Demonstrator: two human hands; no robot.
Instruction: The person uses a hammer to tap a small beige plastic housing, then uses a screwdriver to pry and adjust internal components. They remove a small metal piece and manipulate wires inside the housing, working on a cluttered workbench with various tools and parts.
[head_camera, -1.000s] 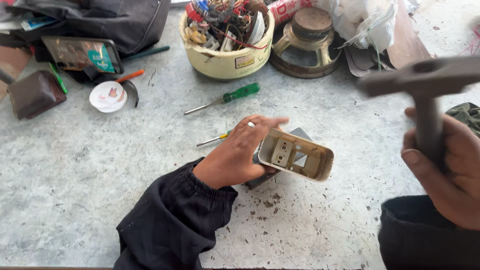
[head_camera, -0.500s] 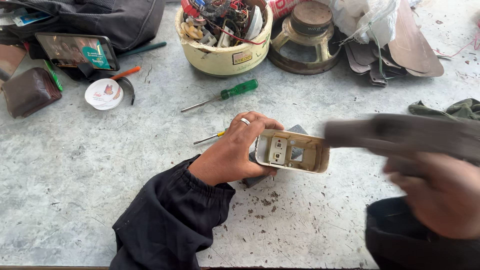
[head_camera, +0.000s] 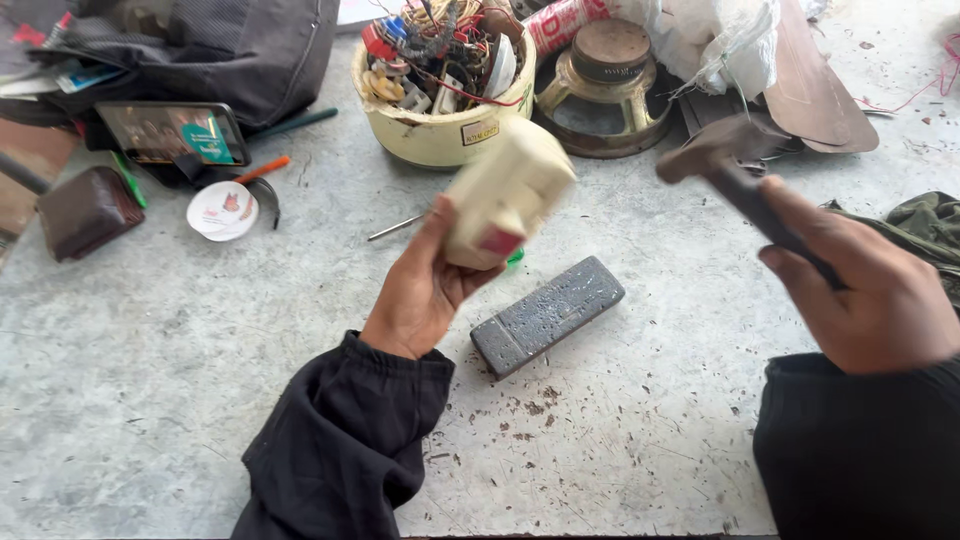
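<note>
Cream plastic switch box (head_camera: 505, 195) now lifted off grey block (head_camera: 547, 314) & turned closed side up in left hand (head_camera: 420, 290) grip, hammer (head_camera: 735, 180) swung back up w/ right hand (head_camera: 865, 290) clenched on handle, so block sits bare on counter (head_camera: 150, 400), striking paused for a look.

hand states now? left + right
Left hand: closed on the cream plastic casing, lifted off the table.
Right hand: closed on the hammer.
</note>
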